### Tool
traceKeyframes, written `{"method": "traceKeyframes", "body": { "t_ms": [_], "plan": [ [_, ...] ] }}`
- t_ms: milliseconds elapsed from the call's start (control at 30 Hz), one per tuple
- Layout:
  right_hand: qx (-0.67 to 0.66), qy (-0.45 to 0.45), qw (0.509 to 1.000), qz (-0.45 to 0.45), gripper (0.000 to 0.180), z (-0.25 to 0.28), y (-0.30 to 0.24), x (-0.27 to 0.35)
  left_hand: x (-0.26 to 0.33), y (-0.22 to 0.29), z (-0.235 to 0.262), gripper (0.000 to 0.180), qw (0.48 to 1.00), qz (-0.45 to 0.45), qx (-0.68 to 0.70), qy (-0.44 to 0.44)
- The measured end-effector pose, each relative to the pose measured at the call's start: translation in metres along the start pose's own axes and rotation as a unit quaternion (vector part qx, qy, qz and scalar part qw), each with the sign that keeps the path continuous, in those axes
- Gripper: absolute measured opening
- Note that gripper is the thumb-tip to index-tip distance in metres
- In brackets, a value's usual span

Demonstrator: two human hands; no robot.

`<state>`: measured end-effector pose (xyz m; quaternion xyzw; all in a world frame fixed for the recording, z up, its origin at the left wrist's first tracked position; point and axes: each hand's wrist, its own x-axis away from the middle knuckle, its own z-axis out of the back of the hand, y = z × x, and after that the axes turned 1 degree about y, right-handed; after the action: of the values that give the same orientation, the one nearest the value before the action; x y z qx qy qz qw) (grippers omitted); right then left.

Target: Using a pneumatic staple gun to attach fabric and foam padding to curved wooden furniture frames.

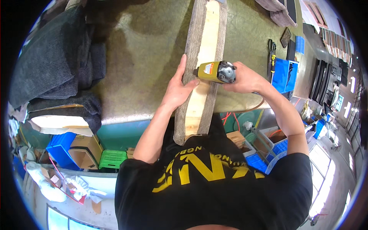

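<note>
A long wooden board [209, 30] runs away from my body across the worktable, its pale wood bare along the middle. Grey-brown fabric [190, 50] is folded over both long edges, and the near end overhangs the table in front of my shirt. My left hand [179, 89] grips the left edge, thumb on top over the fabric; some fingers are hidden. In my right hand [247, 78] is an olive-yellow air staple gun [210, 71] with a black cap. Its nose points left, over the left fabric edge beyond my left thumb; whether it touches is unclear.
Dark upholstery pieces [50, 57] are piled on the left of the green worktable [142, 50]. At right lie black-and-yellow pliers [273, 61], a blue bin [283, 74] and a dark phone-like slab [285, 37]. An air hose [253, 107] trails beneath my right forearm. Below stands a green crate [112, 159].
</note>
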<state>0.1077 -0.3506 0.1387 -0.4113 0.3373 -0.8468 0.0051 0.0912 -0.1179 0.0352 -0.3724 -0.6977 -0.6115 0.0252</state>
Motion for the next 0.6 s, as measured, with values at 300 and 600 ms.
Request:
{"method": "traceKeyframes", "body": {
  "t_ms": [300,600],
  "plan": [
    [-0.02,0.002,0.999,-0.034,0.03,-0.008,-0.003,0.003,0.038,-0.022,0.007,0.059,0.87,0.269,0.41,-0.054],
    [-0.016,-0.024,0.999,0.015,0.028,-0.023,-0.01,0.023,0.056,-0.018,0.005,0.08,0.997,-0.005,-0.068,-0.03]
  ]
}}
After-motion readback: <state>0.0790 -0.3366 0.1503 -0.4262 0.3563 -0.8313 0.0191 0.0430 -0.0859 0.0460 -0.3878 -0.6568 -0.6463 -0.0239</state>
